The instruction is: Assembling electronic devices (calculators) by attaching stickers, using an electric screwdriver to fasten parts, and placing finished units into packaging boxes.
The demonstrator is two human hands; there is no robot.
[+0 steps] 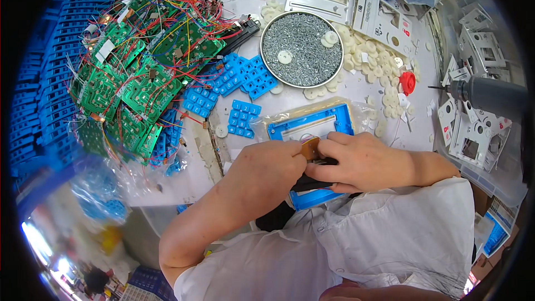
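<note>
A blue rectangular plastic frame (pixel 330 113) lies in front of me on clear plastic wrapping, with a pale panel and thin wires inside. Both hands work over its near half. My left hand (pixel 266 168) is closed, its fingertips pinching the edge of a small orange-brown piece (pixel 310 148). My right hand (pixel 362 161) is closed too, thumb and fingers around a black part (pixel 312 183) just below that piece. Fingers cover much of both pieces, so their exact kinds stay hidden.
Green circuit boards (pixel 150 92) with tangled wires are heaped at left, near blue keypads (pixel 243 118). Beyond the frame stands a round tin of screws (pixel 302 50), beside cream plastic discs (pixel 362 50). An electric screwdriver (pixel 490 95) juts in from the right, over white panels (pixel 473 136).
</note>
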